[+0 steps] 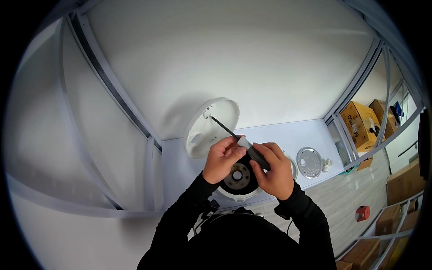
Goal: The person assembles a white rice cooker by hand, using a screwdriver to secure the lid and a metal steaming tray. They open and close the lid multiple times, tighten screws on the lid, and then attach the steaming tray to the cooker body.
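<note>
A screwdriver (258, 157) with a dark and light grey handle and a long black shaft slants up and left in front of me. My right hand (278, 174) is wrapped round its handle. With fingers closed, my left hand (220, 161) grips it where handle and shaft meet. Its tip touches or nearly touches a small fitting near the upper rim of a white round lid (204, 130), raised with its inner side toward me. Below my hands stands an open white rice cooker (241, 198), a round metal heating plate (238, 176) in its dark interior, partly covered by my hands.
Right of the cooker, a perforated metal disc (309, 162) and small white parts (326, 165) lie on the white table (283, 131). A white ring-shaped edge shows behind my right hand. Metal frame posts (355, 81) border the table. Cardboard boxes (360, 126) and a red object (362, 213) are at right.
</note>
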{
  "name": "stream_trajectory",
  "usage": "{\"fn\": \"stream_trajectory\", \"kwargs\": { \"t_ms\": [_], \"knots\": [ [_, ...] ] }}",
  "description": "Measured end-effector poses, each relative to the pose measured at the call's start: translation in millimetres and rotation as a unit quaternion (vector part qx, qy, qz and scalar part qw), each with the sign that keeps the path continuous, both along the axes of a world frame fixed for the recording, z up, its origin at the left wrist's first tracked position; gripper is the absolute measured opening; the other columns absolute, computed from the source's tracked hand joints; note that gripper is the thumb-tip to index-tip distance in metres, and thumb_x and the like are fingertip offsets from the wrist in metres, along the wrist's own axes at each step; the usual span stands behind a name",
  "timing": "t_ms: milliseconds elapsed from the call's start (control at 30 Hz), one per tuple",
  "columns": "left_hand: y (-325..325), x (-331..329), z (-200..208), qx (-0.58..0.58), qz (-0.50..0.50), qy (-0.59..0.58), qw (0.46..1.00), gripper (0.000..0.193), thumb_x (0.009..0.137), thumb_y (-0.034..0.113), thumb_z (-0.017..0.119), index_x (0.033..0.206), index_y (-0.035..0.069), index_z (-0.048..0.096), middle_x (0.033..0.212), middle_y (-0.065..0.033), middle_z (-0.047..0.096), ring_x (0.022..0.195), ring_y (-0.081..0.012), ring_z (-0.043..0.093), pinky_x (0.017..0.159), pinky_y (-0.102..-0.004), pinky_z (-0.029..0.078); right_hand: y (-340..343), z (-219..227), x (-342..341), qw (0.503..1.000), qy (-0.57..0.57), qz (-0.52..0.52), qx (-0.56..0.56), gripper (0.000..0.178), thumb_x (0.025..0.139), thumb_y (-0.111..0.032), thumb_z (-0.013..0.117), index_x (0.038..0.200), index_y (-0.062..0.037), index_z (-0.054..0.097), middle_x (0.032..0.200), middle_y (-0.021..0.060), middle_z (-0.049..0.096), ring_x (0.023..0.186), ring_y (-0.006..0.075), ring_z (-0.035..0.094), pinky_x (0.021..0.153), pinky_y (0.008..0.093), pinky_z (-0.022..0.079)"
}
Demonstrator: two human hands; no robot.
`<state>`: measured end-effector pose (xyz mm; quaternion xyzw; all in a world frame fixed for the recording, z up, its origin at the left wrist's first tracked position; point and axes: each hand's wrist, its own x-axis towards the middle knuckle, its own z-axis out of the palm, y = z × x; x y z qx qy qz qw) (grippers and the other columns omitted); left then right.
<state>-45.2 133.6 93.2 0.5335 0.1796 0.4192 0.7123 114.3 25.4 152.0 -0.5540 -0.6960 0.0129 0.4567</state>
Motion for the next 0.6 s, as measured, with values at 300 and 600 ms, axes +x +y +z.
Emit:
{"fn": "stream_trajectory", "kwargs": {
  "t_ms": [300,600],
  "knots": [
    [6.2,-0.3,0.6,0.011,-0.019,-0.001,1.0,0.037,0.101,0.007,0.068,0.133,-0.008,0.058,0.098,-0.0002,0.066,0.093,-0.0055,0.062,0.084,-0.0228,0.051,-4.6,9.1,-7.9,1.0,0.006,-0.022,-0.016,0.04,0.084,-0.005,0.077,0.123,-0.0022,0.066,0.109,0.0164,0.067,0.086,0.0361,0.071,0.072,0.0385,0.058],
    [8.3,-3.9,-0.4,0.005,-0.028,-0.025,0.999,0.042,0.101,0.003,0.064,0.14,-0.005,0.053,0.116,-0.0079,0.067,0.107,-0.0114,0.064,0.09,-0.0257,0.052,-0.8,11.4,-10.2,1.0,0.004,-0.021,-0.011,0.04,0.085,-0.008,0.077,0.123,-0.0017,0.066,0.106,0.0188,0.07,0.08,0.0379,0.072,0.07,0.0411,0.059]
  ]
}}
